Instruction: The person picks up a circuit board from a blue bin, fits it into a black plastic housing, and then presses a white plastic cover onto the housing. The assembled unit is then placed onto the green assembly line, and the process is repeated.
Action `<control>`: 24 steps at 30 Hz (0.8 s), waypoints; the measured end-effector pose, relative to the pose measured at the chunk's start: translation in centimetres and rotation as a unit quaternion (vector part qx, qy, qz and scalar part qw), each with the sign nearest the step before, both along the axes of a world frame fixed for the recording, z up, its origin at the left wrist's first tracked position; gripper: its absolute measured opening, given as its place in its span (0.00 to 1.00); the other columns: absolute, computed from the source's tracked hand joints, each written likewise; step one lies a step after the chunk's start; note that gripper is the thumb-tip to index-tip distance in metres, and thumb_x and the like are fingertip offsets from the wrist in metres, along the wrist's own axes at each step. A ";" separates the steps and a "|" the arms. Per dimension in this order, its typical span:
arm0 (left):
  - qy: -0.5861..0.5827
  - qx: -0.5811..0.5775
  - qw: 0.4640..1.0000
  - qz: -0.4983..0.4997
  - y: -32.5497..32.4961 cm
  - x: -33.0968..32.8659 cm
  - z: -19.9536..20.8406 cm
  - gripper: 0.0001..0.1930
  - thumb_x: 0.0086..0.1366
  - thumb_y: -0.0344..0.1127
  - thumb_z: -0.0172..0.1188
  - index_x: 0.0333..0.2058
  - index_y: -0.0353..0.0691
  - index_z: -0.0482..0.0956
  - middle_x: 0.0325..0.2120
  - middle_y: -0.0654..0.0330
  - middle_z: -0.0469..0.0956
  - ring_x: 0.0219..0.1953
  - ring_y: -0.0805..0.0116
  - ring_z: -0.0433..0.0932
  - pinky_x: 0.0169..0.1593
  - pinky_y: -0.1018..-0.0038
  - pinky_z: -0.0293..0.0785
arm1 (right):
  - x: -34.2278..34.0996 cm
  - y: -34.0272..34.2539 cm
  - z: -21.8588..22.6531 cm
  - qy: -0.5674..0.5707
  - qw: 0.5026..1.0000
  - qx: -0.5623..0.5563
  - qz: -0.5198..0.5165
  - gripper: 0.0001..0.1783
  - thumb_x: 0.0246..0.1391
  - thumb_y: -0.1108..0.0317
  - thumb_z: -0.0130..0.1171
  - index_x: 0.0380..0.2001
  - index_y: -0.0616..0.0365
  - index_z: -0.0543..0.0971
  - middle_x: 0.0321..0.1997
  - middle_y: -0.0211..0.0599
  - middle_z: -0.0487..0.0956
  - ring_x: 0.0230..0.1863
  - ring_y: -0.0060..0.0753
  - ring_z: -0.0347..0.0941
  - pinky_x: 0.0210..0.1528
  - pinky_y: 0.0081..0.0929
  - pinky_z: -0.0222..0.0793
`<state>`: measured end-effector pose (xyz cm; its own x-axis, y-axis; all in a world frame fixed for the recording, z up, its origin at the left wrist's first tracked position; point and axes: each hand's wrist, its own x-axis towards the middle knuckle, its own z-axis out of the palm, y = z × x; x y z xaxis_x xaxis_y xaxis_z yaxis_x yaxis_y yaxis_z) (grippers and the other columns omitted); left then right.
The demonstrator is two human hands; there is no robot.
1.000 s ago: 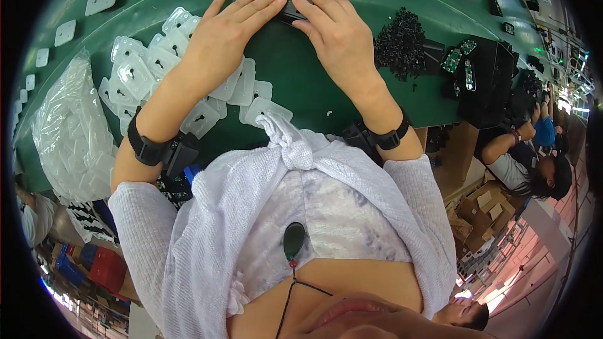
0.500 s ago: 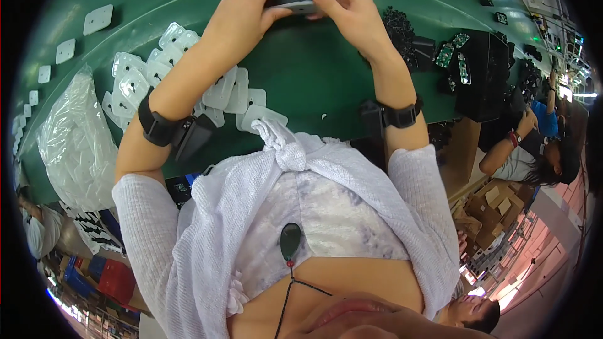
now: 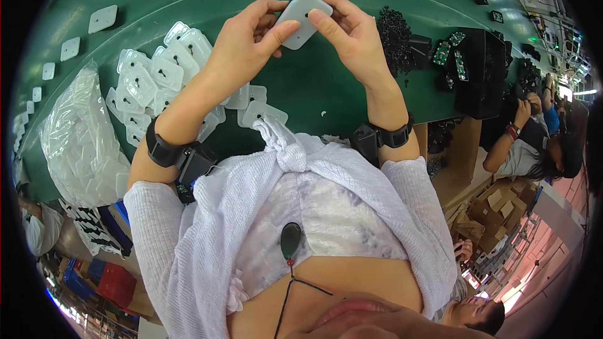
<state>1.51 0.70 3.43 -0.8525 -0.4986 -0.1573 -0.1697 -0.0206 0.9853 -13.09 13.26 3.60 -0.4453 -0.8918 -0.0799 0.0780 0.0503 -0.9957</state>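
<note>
Between both hands, above the green work surface (image 3: 326, 88), is a small flat case (image 3: 303, 24) with a white rounded face and a dark edge at its upper left. My left hand (image 3: 257, 31) is closed on its left side, the thumb lying on the white face. From the right, my right hand (image 3: 348, 28) grips it too, thumb pressed near a dark hole in the face and fingers behind. The underside of the case is hidden. A pile of white translucent plastic covers (image 3: 166, 72) lies beside my left forearm.
A clear plastic bag (image 3: 81, 144) of white parts lies at the left. To the right are a heap of small black parts (image 3: 394, 41), green circuit boards (image 3: 443, 53) and a black box (image 3: 480, 72). White cases (image 3: 103, 19) line the far left; a co-worker (image 3: 518, 144) is at right.
The case has tilted so its white face turns up toward me, and both hands have come slightly nearer. Both thumbs now rest on that face.
</note>
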 end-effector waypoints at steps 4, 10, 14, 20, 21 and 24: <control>0.007 -0.010 1.000 0.003 0.1 0.2 -0.9 0.20 0.65 0.39 0.62 0.49 0.31 0.72 0.33 0.55 0.81 0.27 0.77 0.77 0.30 0.81 0.74 | 0.5 0.0 -0.2 -0.002 1.000 0.003 -0.006 0.23 0.58 0.66 0.62 0.55 0.64 0.73 0.47 0.36 0.78 0.49 0.23 0.73 0.52 0.21 0.69; 0.002 0.008 1.000 0.012 0.7 0.1 -1.0 0.19 0.65 0.38 0.61 0.49 0.31 0.71 0.33 0.55 0.81 0.26 0.76 0.76 0.30 0.81 0.74 | 0.5 -0.2 -0.9 0.021 1.000 0.008 -0.018 0.23 0.57 0.66 0.63 0.54 0.64 0.74 0.46 0.36 0.78 0.47 0.23 0.74 0.51 0.21 0.70; 0.017 0.024 1.000 0.007 0.8 0.0 -1.5 0.19 0.66 0.39 0.61 0.49 0.32 0.70 0.33 0.55 0.81 0.26 0.76 0.76 0.31 0.81 0.73 | 0.2 -0.3 -1.1 0.048 0.999 0.011 -0.017 0.22 0.57 0.66 0.63 0.53 0.64 0.74 0.46 0.36 0.78 0.47 0.23 0.74 0.51 0.21 0.70; 0.034 0.021 0.999 0.019 1.1 0.1 -1.3 0.19 0.67 0.39 0.59 0.50 0.32 0.68 0.33 0.55 0.81 0.26 0.74 0.77 0.32 0.79 0.74 | 0.3 -0.5 -0.5 0.003 0.999 -0.030 -0.015 0.21 0.59 0.67 0.61 0.53 0.63 0.74 0.47 0.36 0.78 0.47 0.23 0.73 0.51 0.20 0.69; 0.034 0.016 0.999 0.017 1.3 0.1 -1.3 0.19 0.67 0.39 0.58 0.50 0.32 0.68 0.34 0.55 0.81 0.27 0.74 0.77 0.32 0.79 0.74 | 0.3 -0.5 -0.5 0.035 0.999 -0.026 -0.011 0.21 0.59 0.67 0.61 0.54 0.62 0.74 0.47 0.36 0.77 0.48 0.23 0.73 0.52 0.21 0.69; 0.047 0.015 0.999 0.023 1.4 0.0 -1.1 0.20 0.67 0.38 0.58 0.51 0.33 0.68 0.34 0.54 0.81 0.27 0.74 0.77 0.33 0.79 0.74 | 0.6 -0.8 -0.6 0.068 0.997 -0.031 -0.021 0.22 0.58 0.67 0.61 0.54 0.62 0.73 0.47 0.37 0.77 0.50 0.24 0.73 0.54 0.22 0.68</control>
<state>1.49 2.09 2.30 -0.8402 -0.5342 -0.0937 -0.0750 -0.0566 0.9956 -12.52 12.50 2.99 -0.4859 -0.8732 0.0383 -0.0579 -0.0116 -0.9983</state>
